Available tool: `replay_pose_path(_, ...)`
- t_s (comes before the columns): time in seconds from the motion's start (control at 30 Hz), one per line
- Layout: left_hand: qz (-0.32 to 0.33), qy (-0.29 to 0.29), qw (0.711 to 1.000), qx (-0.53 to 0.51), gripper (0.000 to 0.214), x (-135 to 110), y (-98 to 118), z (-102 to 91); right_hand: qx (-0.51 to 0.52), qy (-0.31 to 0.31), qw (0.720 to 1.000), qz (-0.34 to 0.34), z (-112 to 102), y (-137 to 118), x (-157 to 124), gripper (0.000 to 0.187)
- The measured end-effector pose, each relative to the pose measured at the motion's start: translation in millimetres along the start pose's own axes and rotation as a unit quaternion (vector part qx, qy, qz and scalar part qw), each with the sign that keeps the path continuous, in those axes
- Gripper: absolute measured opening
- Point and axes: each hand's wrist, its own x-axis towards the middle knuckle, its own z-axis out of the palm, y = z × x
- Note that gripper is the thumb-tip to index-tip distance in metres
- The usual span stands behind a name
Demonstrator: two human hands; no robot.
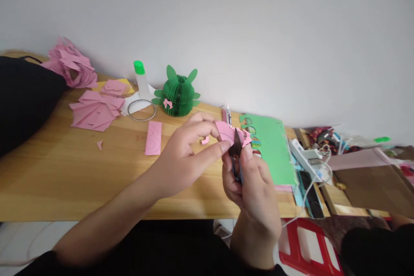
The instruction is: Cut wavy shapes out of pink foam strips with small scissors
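Observation:
My left hand (186, 155) pinches a small pink paper piece (226, 131) between thumb and fingers, above the wooden table (64, 181). My right hand (250, 185) is closed around small dark scissors (236, 148), whose blades meet the pink piece at its right edge. A tiny pink scrap (205, 140) lies on the table just behind my left fingers. A pink paper strip (153, 138) lies flat to the left of my left hand.
A green honeycomb paper ornament (179, 95), a glue bottle with green cap (141, 79), a wire ring (141, 110) and pink paper piles (95, 110) sit at the back. Green card (273, 146), a pen (228, 116), a white charger (307, 155) and clutter lie right. A red stool (307, 246) stands below.

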Motion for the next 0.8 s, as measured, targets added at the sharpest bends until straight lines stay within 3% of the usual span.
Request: replay_pose_path(0.8, -0.014, 0.008, 0.999, -0.032, 0.010, -1.1, 2.6, -2.2, -0.061, 0.014, 0.998, 0.005, -3.7, 3.1, -4.1, 0.048)
